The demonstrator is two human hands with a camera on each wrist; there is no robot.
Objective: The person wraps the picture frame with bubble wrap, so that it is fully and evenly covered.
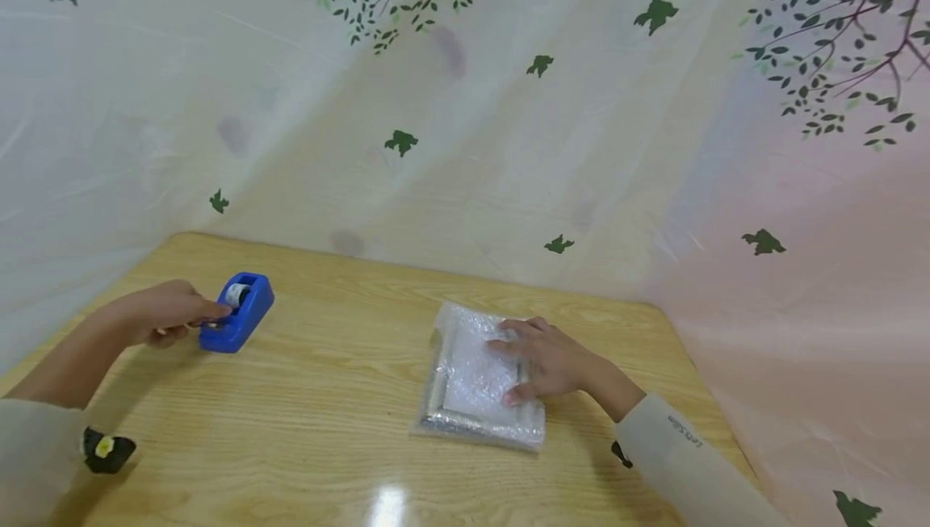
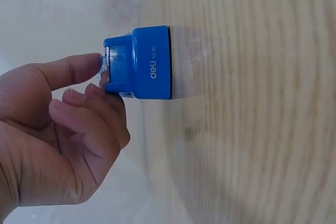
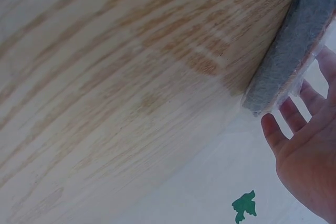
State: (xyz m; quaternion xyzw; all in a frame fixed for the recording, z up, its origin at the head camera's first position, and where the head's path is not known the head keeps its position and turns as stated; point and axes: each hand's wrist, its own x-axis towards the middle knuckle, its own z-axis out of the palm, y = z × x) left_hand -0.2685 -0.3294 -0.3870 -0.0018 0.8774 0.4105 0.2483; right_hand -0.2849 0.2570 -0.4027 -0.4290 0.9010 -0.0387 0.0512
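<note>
A blue tape dispenser (image 1: 253, 319) stands on the left part of the table, with a roll of tape (image 1: 236, 294) in it. At its cutter end, my left hand (image 1: 169, 314) pinches the clear tape end (image 2: 104, 68) between thumb and fingers. The left wrist view shows the other fingers curled below the dispenser's edge. On the right, a flat rectangular frame-like thing in bubble wrap (image 1: 465, 374) lies on the table. My right hand (image 1: 555, 359) rests on its right side with fingers spread; in the right wrist view its fingertips (image 3: 270, 124) touch the wrap's edge.
The wooden table (image 1: 327, 398) has a rounded far edge close to a pale hanging sheet (image 1: 465, 188) printed with green leaves and branches. The sheet also comes down along the table's left and right sides. A bright reflection shows near the front.
</note>
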